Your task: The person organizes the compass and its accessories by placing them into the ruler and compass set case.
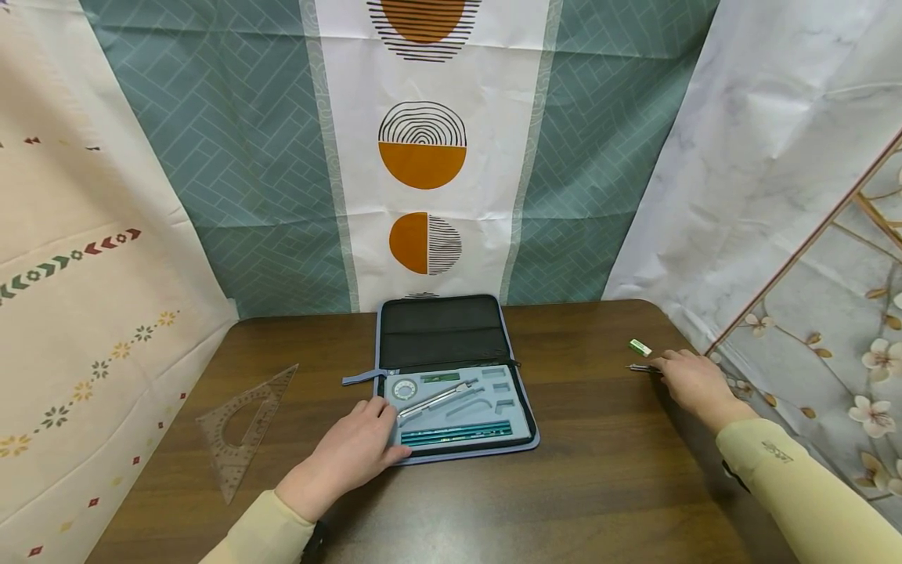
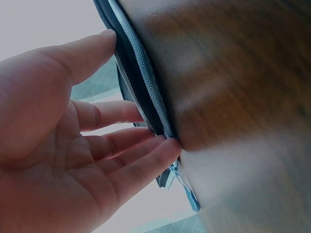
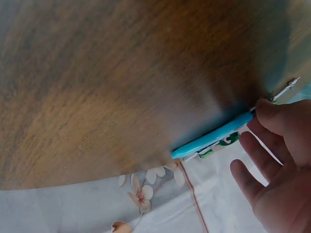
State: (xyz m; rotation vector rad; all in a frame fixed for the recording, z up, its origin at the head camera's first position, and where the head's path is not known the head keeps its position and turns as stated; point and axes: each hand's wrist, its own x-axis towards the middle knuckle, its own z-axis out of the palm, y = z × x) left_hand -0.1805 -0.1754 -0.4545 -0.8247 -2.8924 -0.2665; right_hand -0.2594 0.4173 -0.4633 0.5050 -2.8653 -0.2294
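Observation:
An unzipped blue drawing-set case (image 1: 530, 415) lies flat with its black lid folded back. Its pale blue tray holds a silver compass (image 1: 433, 402), teal pencils (image 1: 456, 432), a small green box (image 1: 440, 377) and a round white piece (image 1: 405, 389). My left hand (image 1: 355, 442) rests at the case's near left corner, fingers fairly straight; in the left wrist view its thumb and fingertips (image 2: 170, 144) touch the zipped edge. Far to the right, my right hand (image 1: 694, 382) pinches a slim metal-tipped tool with a turquoise handle (image 3: 214, 137) between thumb and index finger. Its exact kind is unclear.
A green-and-white eraser (image 1: 640, 347) lies just beyond the right hand. On the left of the brown table (image 1: 564, 501) lies a clear set square (image 1: 247, 423). Patterned cloths (image 1: 268, 141) hang behind and at both sides. The case's zip strap (image 1: 362, 377) sticks out leftward.

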